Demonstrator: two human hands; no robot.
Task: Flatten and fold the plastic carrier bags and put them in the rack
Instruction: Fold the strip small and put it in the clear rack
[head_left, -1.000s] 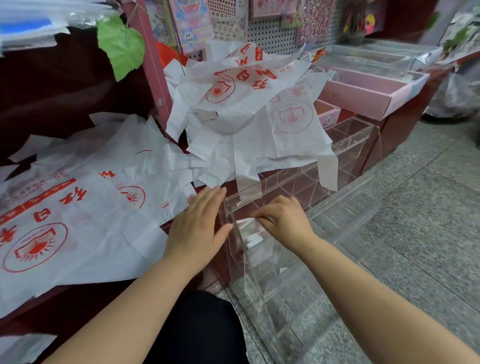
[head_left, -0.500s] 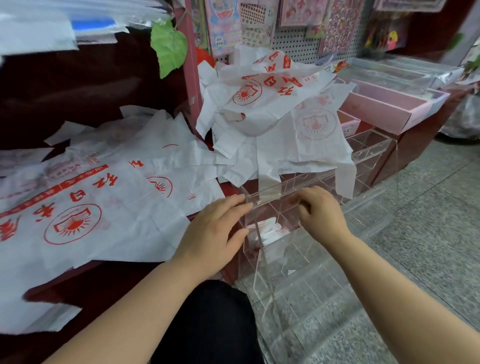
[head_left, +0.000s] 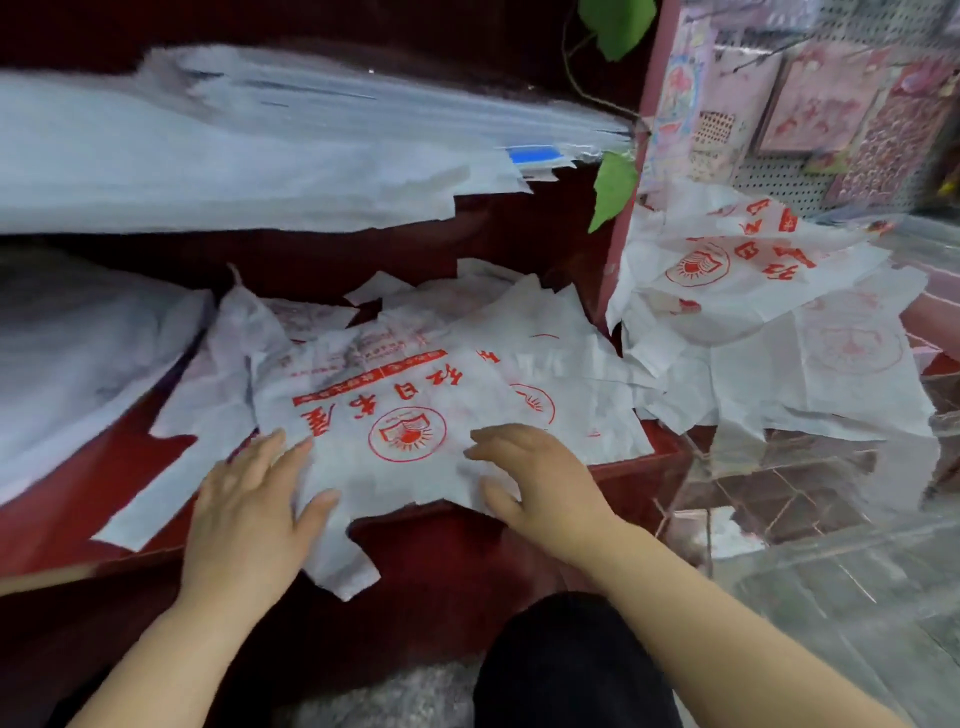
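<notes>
left hand (head_left: 244, 514) lies flat with straight fingers on the left side of the top carrier bag (head_left: 395, 415), the white one with red print, spread at the front edge of the red shelf (head_left: 52, 525). right hand (head_left: 545, 483) is over its right side, fingers loosely bent, gripping nothing. more bags (head_left: 753, 312) are heaped further right, above the clear acrylic rack (head_left: 779, 499).

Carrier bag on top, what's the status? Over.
Left grip open, flat on top carrier bag. Right grip open, at its edge. Bag unfolded. Nothing blocking.
</notes>
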